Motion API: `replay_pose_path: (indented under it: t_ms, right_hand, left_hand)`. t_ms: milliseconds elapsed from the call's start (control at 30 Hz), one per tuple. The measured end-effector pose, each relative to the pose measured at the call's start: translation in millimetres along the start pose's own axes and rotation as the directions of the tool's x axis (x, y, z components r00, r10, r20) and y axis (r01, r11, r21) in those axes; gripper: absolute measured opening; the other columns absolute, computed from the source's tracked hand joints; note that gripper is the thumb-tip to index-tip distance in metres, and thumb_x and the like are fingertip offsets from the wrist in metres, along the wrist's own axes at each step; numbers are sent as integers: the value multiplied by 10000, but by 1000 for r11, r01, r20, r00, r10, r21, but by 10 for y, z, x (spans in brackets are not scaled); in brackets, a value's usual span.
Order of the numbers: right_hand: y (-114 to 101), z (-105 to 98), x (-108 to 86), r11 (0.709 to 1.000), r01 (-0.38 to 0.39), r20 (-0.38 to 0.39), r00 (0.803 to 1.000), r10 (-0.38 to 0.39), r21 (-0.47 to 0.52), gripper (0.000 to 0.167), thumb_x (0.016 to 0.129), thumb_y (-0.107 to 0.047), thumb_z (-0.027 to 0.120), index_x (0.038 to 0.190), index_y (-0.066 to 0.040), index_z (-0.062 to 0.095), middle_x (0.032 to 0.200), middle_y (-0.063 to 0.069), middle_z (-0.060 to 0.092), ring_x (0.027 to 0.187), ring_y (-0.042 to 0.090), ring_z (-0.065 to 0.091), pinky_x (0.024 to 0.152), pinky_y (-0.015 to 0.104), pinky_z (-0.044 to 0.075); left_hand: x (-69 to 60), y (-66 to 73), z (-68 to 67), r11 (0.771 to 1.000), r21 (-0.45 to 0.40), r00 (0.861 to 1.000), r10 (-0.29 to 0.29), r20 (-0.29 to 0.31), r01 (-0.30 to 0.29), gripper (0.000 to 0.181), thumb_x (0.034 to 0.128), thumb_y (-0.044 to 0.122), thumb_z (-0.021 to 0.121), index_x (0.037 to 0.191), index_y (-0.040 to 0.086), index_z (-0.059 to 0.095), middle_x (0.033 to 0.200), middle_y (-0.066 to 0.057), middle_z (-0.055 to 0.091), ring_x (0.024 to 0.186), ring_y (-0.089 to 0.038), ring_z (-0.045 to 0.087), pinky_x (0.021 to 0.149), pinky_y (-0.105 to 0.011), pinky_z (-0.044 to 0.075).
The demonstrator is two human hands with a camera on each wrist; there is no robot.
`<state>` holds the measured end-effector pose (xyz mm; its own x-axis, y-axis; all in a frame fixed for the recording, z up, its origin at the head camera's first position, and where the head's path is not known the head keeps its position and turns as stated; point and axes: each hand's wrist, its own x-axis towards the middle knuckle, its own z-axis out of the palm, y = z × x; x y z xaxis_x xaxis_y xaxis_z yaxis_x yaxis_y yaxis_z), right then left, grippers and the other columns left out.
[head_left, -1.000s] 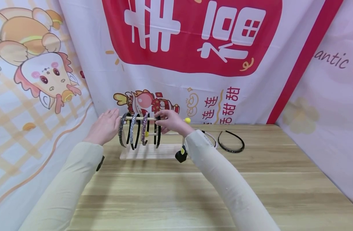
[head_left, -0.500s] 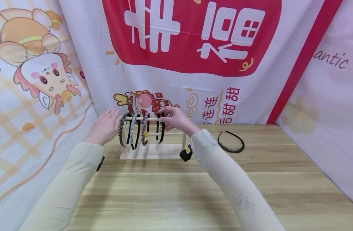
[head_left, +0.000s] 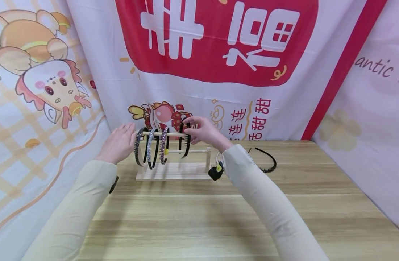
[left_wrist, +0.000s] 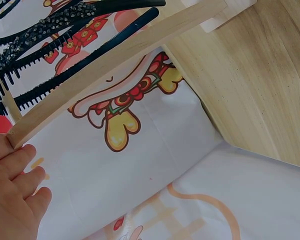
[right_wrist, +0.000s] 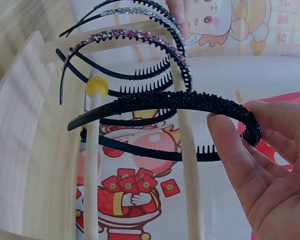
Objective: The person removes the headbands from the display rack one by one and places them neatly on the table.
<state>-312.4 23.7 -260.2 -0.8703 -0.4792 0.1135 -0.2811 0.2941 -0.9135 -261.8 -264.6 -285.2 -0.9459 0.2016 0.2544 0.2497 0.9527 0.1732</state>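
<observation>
A wooden rack point(head_left: 176, 171) stands at the back left, with an upper rod point(right_wrist: 191, 200). My right hand point(head_left: 204, 131) pinches the top of a black beaded headband point(right_wrist: 155, 101) between thumb and fingers. That headband straddles the rod, its crown raised above it. To its left hang a pink sparkly headband point(head_left: 162, 148), a silver one point(head_left: 149, 148) and a dark grey one point(head_left: 138, 152). My left hand point(head_left: 118, 143), fingers mostly straight, touches the rack's left end; in the left wrist view the fingertips meet the wooden post point(left_wrist: 90, 79).
On the table right of the rack lies another black toothed headband point(head_left: 267, 167), partly behind my right sleeve. A yellow ball point(right_wrist: 97, 87) caps the lower rod point(right_wrist: 91, 170). A black object hangs at my right wrist point(head_left: 216, 171). Printed cloth backs the table.
My right hand has moved right along the upper rod and slightly up, carrying the black headband with it. My left hand has stayed in place.
</observation>
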Motion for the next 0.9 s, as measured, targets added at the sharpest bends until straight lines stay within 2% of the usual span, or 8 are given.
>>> replay_pose_path:
  t_ms: [133, 433, 667, 900]
  right_hand:
    - [-13, -47, -27, 1000, 4, -12, 1000, -4, -1, 344, 890, -92, 611, 1229, -101, 554, 1320, 115, 433, 686, 263, 615, 652, 362, 564]
    - [-28, -197, -109, 1000, 15, -31, 999, -15, 1, 337, 900, -129, 605, 1233, -124, 552, 1298, 69, 450, 737, 302, 622, 647, 340, 564]
    - [-44, -332, -201, 999, 33, -39, 999, -33, 1, 342, 914, -147, 586, 1249, -104, 533, 1258, 84, 475, 820, 368, 601, 693, 394, 556]
    - [-72, -492, -287, 1000, 24, -78, 997, -23, 9, 340, 909, -178, 598, 1241, -131, 546, 1232, 74, 484, 785, 300, 598, 710, 407, 552]
  left_hand:
    - [-5, 4, -3, 1000, 1, 1000, -2, 0, 2, 524, 1014, 240, 200, 1400, -114, 191, 1440, -302, 182, 1324, -456, 108, 1091, -517, 47]
    - [-21, 31, -24, 1000, 6, 1000, -8, 6, 8, 527, 1014, 245, 195, 1401, -112, 190, 1440, -301, 183, 1323, -456, 114, 1093, -514, 50]
    - [-35, 45, -36, 1000, 1, 1000, -14, 10, 14, 522, 1013, 235, 198, 1401, -114, 187, 1442, -302, 177, 1324, -456, 111, 1094, -509, 44]
    - [-42, 55, -43, 1000, 4, 1000, -15, 8, 15, 550, 1011, 273, 159, 1401, -114, 189, 1440, -304, 180, 1324, -456, 112, 1094, -509, 44]
